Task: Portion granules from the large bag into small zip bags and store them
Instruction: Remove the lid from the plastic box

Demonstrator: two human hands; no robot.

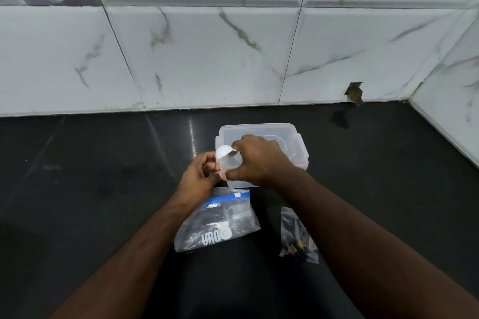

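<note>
A small clear zip bag (225, 172) is pinched between the left hand (201, 176) and right hand (259, 160), fingers curled, above the large bag (217, 220) on the dark surface (77, 189).

two bare forearms come into the picture from the lower edge, one on each side, and both are uncovered along all of their visible length: no sleeve or cuff shows anywhere. the wrists carry no watch, band or bracelet. the left hand (199, 176) and the right hand (259, 160) wear no gloves, and no ring can be made out on the fingers that show. a pale fingernail is visible on the right thumb.
</note>
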